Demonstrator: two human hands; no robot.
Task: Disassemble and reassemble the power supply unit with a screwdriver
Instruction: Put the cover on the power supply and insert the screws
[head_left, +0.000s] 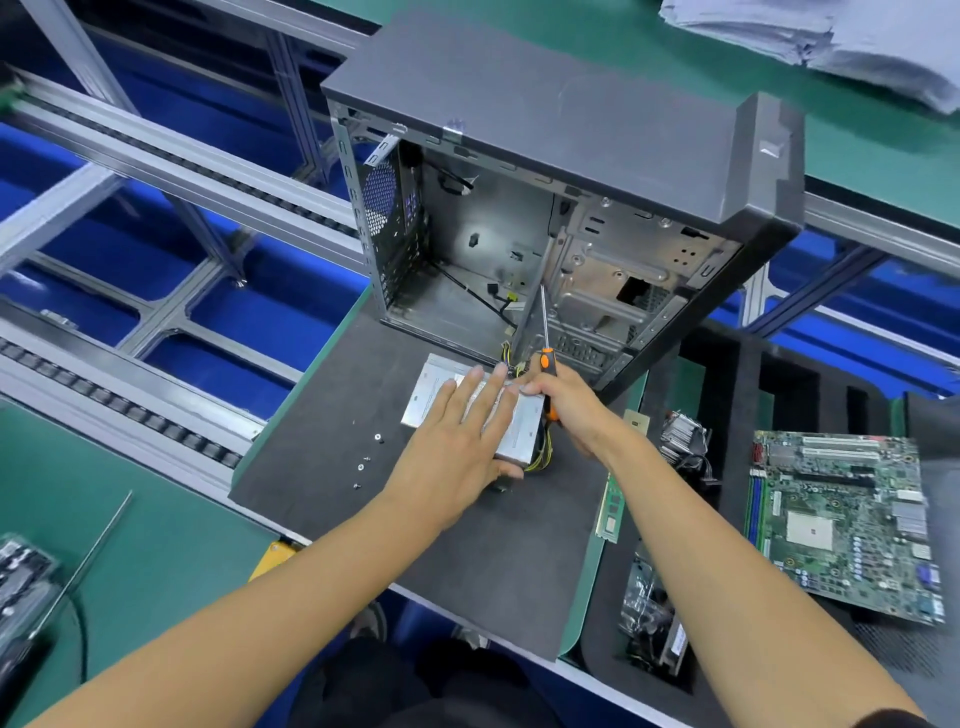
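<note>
Head view: left hand flat on power supply — right hand grips screwdriver.

— What is the person wearing?
— Both arms are bare, no sleeves down to the left hand and right hand. Dark trousers show below.

- The open computer case stands just behind the power supply unit, walling off the far side.
- The left hand lies flat across the unit's top; the right hand, gripping the screwdriver, crowds its right edge.
- Loose screws dot the dark mat to the left.
- The mat's near part lies bare under the forearms.
- A memory stick and motherboard fill the right side.
</note>
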